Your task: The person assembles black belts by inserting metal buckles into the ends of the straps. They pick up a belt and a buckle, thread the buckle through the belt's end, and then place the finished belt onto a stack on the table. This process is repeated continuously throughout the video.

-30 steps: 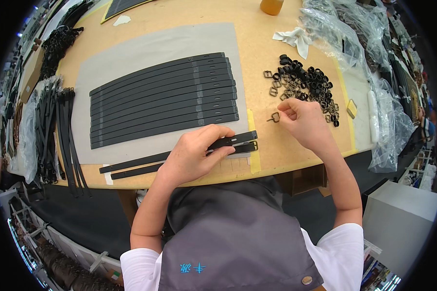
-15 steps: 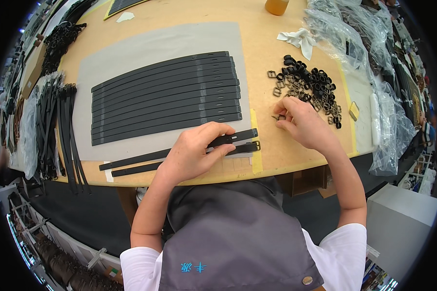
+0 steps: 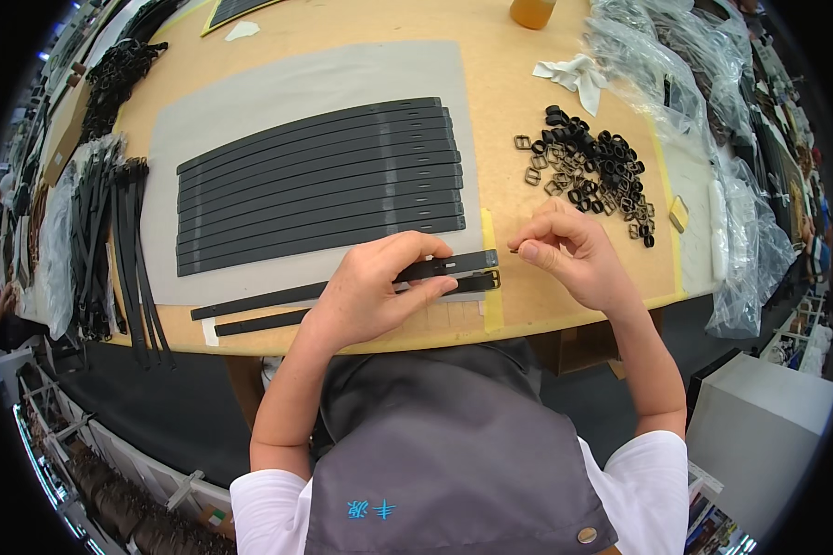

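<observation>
Two black straps [image 3: 259, 302] lie along the near edge of the grey mat [image 3: 342, 74] in the head view, their right ends reaching past its right side. The left hand [image 3: 370, 282] has its grip a little apart, astride the upper strap near its slot; I cannot tell whether it clamps. Right of the mat, the right hand [image 3: 565, 254] has its grip pinched on a small dark piece [image 3: 515, 249], mostly hidden by the fingers. Good handling here would mean keeping the strap flat, its slot uncovered, and holding the piece by one edge so its shape shows.
</observation>
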Action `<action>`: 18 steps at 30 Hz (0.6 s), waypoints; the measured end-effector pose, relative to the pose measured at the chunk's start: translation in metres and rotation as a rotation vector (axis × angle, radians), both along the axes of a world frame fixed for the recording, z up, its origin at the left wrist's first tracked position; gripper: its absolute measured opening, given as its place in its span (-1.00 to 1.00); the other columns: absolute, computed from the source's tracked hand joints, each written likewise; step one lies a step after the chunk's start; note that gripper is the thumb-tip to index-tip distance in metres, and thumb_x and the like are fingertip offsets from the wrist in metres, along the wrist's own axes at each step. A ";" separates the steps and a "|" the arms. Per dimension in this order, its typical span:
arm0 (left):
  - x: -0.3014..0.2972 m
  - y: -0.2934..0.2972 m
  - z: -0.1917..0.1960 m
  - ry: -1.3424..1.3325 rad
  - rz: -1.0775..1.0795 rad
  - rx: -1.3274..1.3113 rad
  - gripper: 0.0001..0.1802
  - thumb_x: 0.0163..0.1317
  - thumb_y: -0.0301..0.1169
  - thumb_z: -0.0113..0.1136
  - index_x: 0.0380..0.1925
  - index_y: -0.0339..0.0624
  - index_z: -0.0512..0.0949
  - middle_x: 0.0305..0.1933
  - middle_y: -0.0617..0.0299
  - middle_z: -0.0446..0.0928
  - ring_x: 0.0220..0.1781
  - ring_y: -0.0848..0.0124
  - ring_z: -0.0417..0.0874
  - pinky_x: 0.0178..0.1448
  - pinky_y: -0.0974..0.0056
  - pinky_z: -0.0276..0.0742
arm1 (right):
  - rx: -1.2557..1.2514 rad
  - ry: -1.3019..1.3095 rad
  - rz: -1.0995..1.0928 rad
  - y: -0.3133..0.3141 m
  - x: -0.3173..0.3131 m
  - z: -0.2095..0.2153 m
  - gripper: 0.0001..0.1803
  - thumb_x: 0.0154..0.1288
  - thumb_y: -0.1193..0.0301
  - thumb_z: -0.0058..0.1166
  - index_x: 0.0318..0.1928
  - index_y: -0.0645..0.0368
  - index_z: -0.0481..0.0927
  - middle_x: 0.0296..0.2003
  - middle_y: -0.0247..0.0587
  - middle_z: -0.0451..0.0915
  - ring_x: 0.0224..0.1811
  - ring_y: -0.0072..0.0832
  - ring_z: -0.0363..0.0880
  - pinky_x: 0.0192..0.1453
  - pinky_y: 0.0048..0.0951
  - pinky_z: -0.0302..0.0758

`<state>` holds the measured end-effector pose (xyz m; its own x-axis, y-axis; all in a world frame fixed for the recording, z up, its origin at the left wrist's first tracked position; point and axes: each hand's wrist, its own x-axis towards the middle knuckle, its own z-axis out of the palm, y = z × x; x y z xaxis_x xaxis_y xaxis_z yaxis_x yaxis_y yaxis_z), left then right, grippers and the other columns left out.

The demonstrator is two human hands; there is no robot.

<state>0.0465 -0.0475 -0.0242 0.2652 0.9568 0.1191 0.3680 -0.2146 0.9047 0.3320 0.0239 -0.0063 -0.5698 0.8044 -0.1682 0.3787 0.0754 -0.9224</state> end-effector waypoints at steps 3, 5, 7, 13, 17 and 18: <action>0.000 0.000 0.006 0.005 -0.004 -0.035 -0.69 0.18 -0.48 0.56 -0.11 -0.32 0.69 -0.20 0.17 0.74 -0.21 0.46 0.76 -0.19 0.39 0.69 | -0.122 0.171 -0.038 -0.013 -0.003 0.000 -0.86 0.53 0.37 0.26 -0.05 0.15 0.76 -0.16 -0.44 0.67 -0.18 -0.72 0.53 -0.10 -0.59 0.47; 0.000 -0.001 0.003 -0.017 0.010 -0.011 -0.71 0.18 -0.51 0.53 -0.12 -0.31 0.69 -0.23 0.20 0.73 -0.24 0.51 0.74 -0.25 0.42 0.67 | -0.227 0.331 -0.046 -0.018 -0.008 0.000 -0.84 0.56 0.35 0.23 -0.02 0.13 0.76 -0.16 -0.44 0.67 -0.19 -0.73 0.54 -0.13 -0.60 0.47; 0.000 -0.001 0.003 -0.040 0.016 -0.015 -0.74 0.18 -0.53 0.50 -0.14 -0.31 0.68 -0.27 0.24 0.70 -0.28 0.55 0.71 -0.30 0.44 0.63 | -0.327 0.345 -0.010 -0.018 -0.003 -0.007 -0.83 0.57 0.35 0.22 0.00 0.13 0.75 -0.16 -0.43 0.68 -0.15 -0.73 0.57 -0.14 -0.60 0.50; -0.001 -0.003 0.011 -0.004 -0.030 -0.058 -0.77 0.16 -0.50 0.48 -0.21 -0.27 0.66 -0.38 0.32 0.62 -0.42 0.61 0.56 -0.41 0.47 0.44 | -0.330 0.376 0.067 -0.022 -0.013 -0.005 -0.87 0.59 0.45 0.15 -0.03 0.22 0.70 -0.13 -0.30 0.61 -0.18 -0.59 0.63 -0.17 -0.55 0.62; 0.004 -0.004 0.019 0.023 -0.063 -0.037 -0.76 0.14 -0.51 0.49 -0.21 -0.26 0.65 -0.40 0.29 0.61 -0.45 0.55 0.55 -0.39 0.44 0.44 | -0.353 0.392 0.148 -0.021 -0.016 -0.010 -0.82 0.60 0.36 0.17 0.01 0.15 0.74 -0.07 -0.38 0.67 -0.12 -0.65 0.62 -0.13 -0.57 0.57; 0.005 -0.004 0.021 0.034 -0.071 -0.031 -0.76 0.13 -0.51 0.49 -0.21 -0.26 0.65 -0.40 0.27 0.61 -0.45 0.53 0.56 -0.37 0.42 0.47 | -0.351 0.362 0.152 -0.022 -0.019 -0.009 -0.83 0.59 0.37 0.18 0.01 0.16 0.74 -0.09 -0.38 0.67 -0.11 -0.66 0.62 -0.11 -0.57 0.57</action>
